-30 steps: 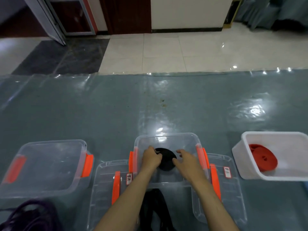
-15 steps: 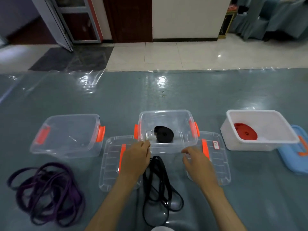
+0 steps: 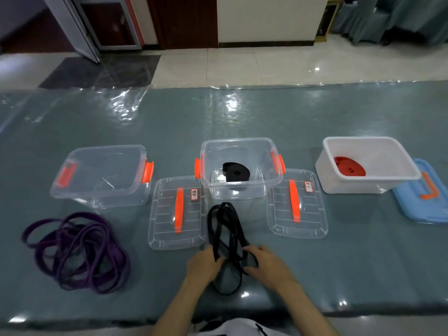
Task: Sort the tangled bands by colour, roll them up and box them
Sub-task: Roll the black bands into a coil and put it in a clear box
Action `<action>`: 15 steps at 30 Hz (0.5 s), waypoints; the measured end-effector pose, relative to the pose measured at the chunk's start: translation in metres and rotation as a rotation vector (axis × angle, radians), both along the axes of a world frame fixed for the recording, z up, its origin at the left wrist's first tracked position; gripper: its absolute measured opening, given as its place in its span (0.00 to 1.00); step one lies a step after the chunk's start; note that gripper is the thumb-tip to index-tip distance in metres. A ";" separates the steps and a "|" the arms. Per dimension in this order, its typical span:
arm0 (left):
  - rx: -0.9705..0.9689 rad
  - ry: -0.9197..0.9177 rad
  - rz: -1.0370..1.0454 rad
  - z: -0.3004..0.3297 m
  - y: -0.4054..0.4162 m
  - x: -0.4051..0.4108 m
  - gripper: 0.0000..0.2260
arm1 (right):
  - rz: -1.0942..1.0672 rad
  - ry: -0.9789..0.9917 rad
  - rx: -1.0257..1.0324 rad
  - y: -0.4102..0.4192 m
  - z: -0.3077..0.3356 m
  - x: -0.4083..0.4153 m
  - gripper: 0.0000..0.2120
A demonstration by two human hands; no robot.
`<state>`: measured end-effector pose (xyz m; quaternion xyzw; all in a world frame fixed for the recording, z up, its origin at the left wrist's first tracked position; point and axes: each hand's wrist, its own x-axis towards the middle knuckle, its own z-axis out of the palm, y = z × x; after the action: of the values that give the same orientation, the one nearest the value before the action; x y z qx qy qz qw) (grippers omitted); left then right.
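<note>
Both hands on the loose black bands (image 3: pixel 225 229), in front of the middle clear box (image 3: pixel 240 187).

The left hand (image 3: pixel 203 264) and right hand (image 3: pixel 265 264) have fingers curled onto the strands. Inside that box lies a rolled black band (image 3: pixel 236 171). Left of it sit a clear lid (image 3: pixel 177 212), an empty clear box (image 3: pixel 101 175) and purple bands (image 3: pixel 77 248); right of it, a white box (image 3: pixel 368 163) holding a red roll (image 3: pixel 349 166), all on the grey surface (image 3: pixel 242 117).

Both hands have left the clear middle box (image 3: pixel 240 166), where they were at the rolled black band (image 3: pixel 236 172) a second ago, and drawn back toward the person. The left hand (image 3: pixel 203 265) and right hand (image 3: pixel 266 265) now grip the loose black bands (image 3: pixel 224 226) on the table (image 3: pixel 363 251).
</note>
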<state>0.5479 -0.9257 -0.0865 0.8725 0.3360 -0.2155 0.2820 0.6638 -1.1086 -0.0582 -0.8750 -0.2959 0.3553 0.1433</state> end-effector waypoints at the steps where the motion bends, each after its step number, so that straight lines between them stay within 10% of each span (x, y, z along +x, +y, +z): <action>1: -0.010 -0.037 0.041 -0.004 -0.004 -0.003 0.20 | 0.012 -0.022 0.001 0.001 -0.004 -0.005 0.26; 8: -0.227 -0.280 0.358 -0.004 -0.012 -0.018 0.05 | -0.021 -0.141 0.186 0.009 -0.015 -0.018 0.08; 15: -0.253 -0.281 0.489 0.003 0.008 -0.020 0.12 | -0.597 0.030 0.542 -0.003 0.008 0.011 0.04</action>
<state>0.5282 -0.9182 -0.0837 0.7450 0.4640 -0.0589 0.4756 0.6745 -1.1119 -0.0505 -0.8477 -0.1096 0.2197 0.4702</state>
